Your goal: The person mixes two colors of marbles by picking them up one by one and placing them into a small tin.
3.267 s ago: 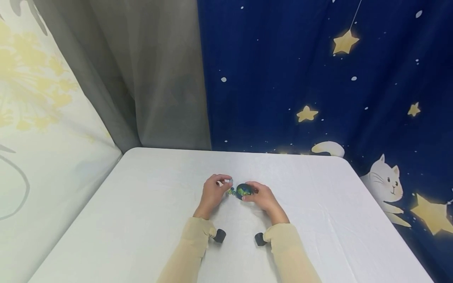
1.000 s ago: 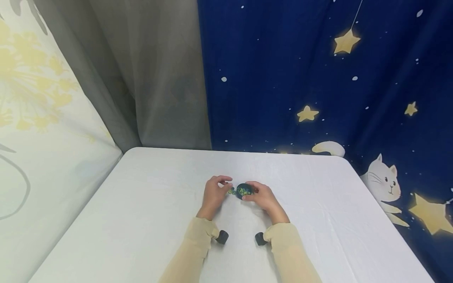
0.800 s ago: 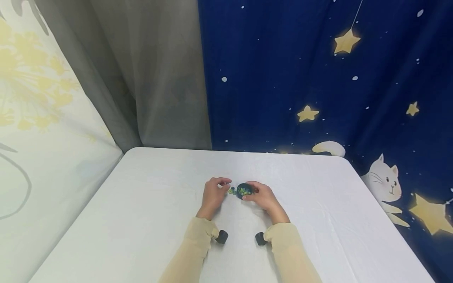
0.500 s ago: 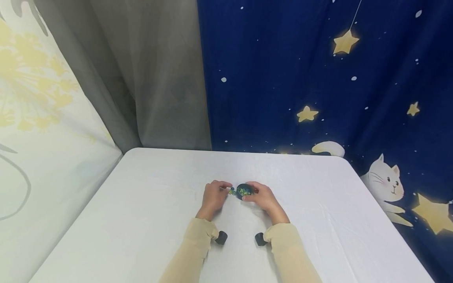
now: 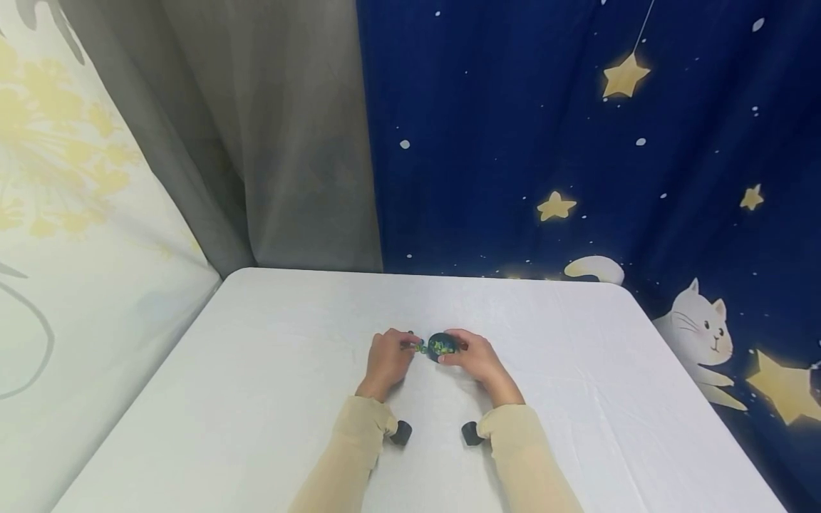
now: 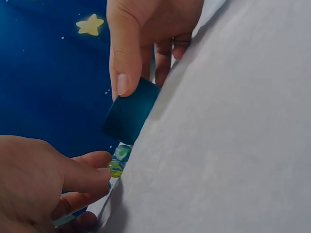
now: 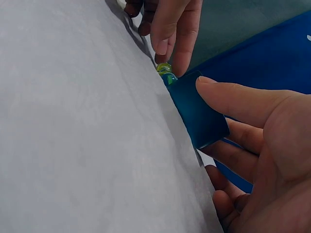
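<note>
A low, round, dark teal cup [image 5: 434, 355] stands on the white table, with green and blue marbles [image 5: 444, 345] inside. My right hand [image 5: 477, 356] grips it from the right, thumb on the near side, as the right wrist view shows. Left of the cup, loose green and yellow marbles [image 6: 116, 167] lie close to its side. My left hand [image 5: 388, 358] reaches down there, thumb and fingertips right at the marbles; I cannot tell whether it pinches one. A dark marble [image 5: 410, 333] shows just beyond the left fingers. The left palm hides part of the tabletop.
The white tabletop [image 5: 269, 399] spreads around both hands, its far edge against a grey curtain [image 5: 308, 142] and a blue star-patterned curtain [image 5: 474, 142]. Black cylinders sit at the left cuff [image 5: 402, 432] and right cuff [image 5: 472, 433].
Earlier my left hand pinched a pale marble beside the cup. It has since lowered and moved slightly toward the loose marbles, its fingertips now among them. My right hand keeps its grip on the cup.
</note>
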### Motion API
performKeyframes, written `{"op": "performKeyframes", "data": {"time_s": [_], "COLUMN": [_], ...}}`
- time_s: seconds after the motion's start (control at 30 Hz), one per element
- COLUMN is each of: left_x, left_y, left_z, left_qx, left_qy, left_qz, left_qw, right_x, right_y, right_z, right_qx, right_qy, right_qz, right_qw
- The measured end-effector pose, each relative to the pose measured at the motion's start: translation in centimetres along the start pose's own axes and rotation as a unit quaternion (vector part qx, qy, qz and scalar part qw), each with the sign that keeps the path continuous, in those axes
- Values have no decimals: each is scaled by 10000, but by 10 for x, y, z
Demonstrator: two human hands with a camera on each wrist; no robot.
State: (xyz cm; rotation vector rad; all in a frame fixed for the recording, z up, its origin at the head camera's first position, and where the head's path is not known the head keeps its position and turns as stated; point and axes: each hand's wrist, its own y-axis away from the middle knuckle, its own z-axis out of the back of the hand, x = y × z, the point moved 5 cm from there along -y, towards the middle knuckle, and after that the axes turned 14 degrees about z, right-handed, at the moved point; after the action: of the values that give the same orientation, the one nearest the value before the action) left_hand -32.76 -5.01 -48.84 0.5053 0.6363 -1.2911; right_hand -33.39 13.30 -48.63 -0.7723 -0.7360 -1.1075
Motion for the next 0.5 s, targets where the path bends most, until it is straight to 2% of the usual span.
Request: {"op": "performKeyframes", "data": {"time_s": [0.27, 0.4, 0.5], "left_x": [-2, -1, 0], "left_y": [2, 2, 1], "left_z": [0, 0, 1], "left_qx": [-428, -582, -558], "left_qy": [-227, -318, -409], "left_qz": [-318, -299, -206], "left_qw": [9983, 9973, 9974], "right_x": [-1, -1, -1], "right_y": [-1, -1, -1], "right_z": [-1, -1, -1], "right_qx": [19, 30, 30], "right_qy": [46, 78, 81], "right_qz": [-20, -17, -20], "right_qw": [10000, 10000, 10000]}}
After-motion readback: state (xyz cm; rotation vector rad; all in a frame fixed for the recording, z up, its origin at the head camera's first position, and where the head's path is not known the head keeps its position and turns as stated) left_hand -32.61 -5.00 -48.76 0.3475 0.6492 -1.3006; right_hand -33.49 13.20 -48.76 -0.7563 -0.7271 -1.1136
